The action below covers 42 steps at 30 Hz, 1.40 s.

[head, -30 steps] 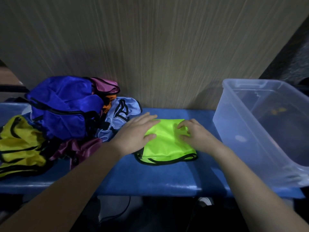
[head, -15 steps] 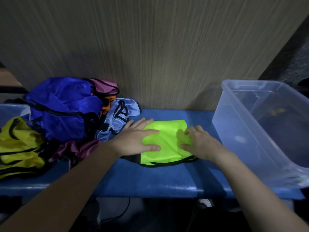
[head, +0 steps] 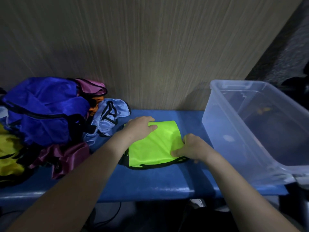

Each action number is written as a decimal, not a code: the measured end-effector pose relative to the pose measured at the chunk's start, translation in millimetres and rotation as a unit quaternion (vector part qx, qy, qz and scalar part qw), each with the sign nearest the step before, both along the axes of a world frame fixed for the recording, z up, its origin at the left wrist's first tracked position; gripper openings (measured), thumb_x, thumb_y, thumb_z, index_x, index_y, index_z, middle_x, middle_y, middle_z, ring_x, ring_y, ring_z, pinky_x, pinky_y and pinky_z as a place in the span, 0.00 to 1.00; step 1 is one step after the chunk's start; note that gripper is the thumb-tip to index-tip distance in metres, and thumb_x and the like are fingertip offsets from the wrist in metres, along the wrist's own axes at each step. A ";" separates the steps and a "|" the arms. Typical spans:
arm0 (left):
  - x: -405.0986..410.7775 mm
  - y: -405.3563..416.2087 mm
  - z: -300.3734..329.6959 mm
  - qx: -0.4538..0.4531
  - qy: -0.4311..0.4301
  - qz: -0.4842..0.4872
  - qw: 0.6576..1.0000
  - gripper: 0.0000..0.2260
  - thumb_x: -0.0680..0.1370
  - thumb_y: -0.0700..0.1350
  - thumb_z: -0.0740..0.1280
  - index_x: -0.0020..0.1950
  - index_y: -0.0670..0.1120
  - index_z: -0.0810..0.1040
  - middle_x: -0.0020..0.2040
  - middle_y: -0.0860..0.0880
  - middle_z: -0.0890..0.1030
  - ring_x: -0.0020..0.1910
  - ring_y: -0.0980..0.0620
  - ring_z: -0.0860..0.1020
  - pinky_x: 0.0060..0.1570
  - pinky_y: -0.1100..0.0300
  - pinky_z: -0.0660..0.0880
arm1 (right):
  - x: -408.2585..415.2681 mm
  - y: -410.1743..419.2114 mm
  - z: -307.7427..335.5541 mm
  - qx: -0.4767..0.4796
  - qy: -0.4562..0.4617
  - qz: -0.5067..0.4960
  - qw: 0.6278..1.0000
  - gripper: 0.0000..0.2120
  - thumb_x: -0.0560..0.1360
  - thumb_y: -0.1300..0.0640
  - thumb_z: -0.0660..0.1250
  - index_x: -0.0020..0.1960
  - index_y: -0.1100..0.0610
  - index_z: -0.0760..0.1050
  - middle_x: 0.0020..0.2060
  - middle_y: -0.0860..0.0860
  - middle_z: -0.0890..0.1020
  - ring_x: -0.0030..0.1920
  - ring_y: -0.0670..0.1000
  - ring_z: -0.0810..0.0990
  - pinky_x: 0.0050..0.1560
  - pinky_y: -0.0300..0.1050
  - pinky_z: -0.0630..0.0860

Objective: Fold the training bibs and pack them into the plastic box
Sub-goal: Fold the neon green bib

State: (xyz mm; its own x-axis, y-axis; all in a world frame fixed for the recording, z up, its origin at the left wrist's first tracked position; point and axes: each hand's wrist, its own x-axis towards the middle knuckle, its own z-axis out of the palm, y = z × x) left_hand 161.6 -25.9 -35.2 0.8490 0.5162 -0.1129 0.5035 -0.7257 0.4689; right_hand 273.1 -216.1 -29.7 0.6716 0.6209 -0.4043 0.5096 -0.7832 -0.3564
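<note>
Neon green bib [head: 155,144] lay folded on the blue table [head: 150,180], roughly mid-table, closer to the back edge than the front. Black trim stuck out along its near edge.

Left hand [head: 141,127] gripped the bib's far-left corner: thumb on top of the fabric, fingers curled over the far edge. Right hand [head: 192,148] pinched the right edge, thumb on top near the front-right corner; its fingers went under or behind the fabric, so couldn't see them fully. Both forearms crossed the table's front edge.

Clear plastic box [head: 250,131] sat at the right end of the table, just beside the right hand, tilted, with its near corner past the front edge. The box wall next to the hand stood higher than the bib. Inside looked dark; something small and yellowish showed near the far side, too blurred to identify.

Left end of the table held the unfolded heap: royal blue bib [head: 45,111] on top, purple bib [head: 91,86] behind it against the wall, light blue bib [head: 108,118] at the heap's right edge, just beside the left hand, maroon bib [head: 65,156] toward the front edge, and yellow bib [head: 10,156] at the far left. A scrap of orange showed between the royal blue and light blue ones.

Wood-grain wall panel [head: 150,56] ran along the table's back edge.
</note>
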 end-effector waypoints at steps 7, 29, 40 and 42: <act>3.6 5.1 11.8 -0.075 0.065 -0.046 0.994 0.13 0.73 0.50 0.75 0.56 0.47 0.82 0.52 0.49 0.83 0.51 0.49 0.82 0.49 0.57 0.77 | -0.8 -5.2 -1.2 0.061 0.062 0.066 0.994 0.15 0.68 0.52 0.77 0.37 0.55 0.71 0.32 0.47 0.71 0.33 0.46 0.70 0.32 0.40 0.65; -63.9 23.6 9.1 -0.363 -0.190 0.128 0.903 0.12 0.77 0.35 0.70 0.60 0.41 0.79 0.46 0.49 0.86 0.35 0.59 0.82 0.30 0.70 0.72 | 11.6 42.2 6.3 0.322 0.144 -0.040 0.935 0.11 0.69 0.67 0.74 0.44 0.55 0.76 0.38 0.54 0.80 0.33 0.52 0.77 0.36 0.50 0.77; -70.3 21.3 11.9 -0.439 -0.124 0.126 0.881 0.13 0.83 0.42 0.65 0.66 0.50 0.71 0.62 0.48 0.81 0.45 0.42 0.86 0.27 0.60 0.78 | 5.0 41.1 6.4 0.313 0.390 -0.124 0.857 0.10 0.81 0.63 0.65 0.62 0.63 0.73 0.60 0.57 0.78 0.58 0.57 0.81 0.37 0.56 0.83; -72.5 20.5 14.1 -0.447 -0.128 0.118 0.878 0.13 0.83 0.42 0.64 0.67 0.50 0.70 0.64 0.48 0.79 0.46 0.41 0.86 0.31 0.58 0.81 | 3.5 42.9 6.7 0.330 0.408 -0.128 0.841 0.10 0.81 0.63 0.64 0.61 0.63 0.72 0.60 0.57 0.78 0.58 0.57 0.82 0.42 0.59 0.83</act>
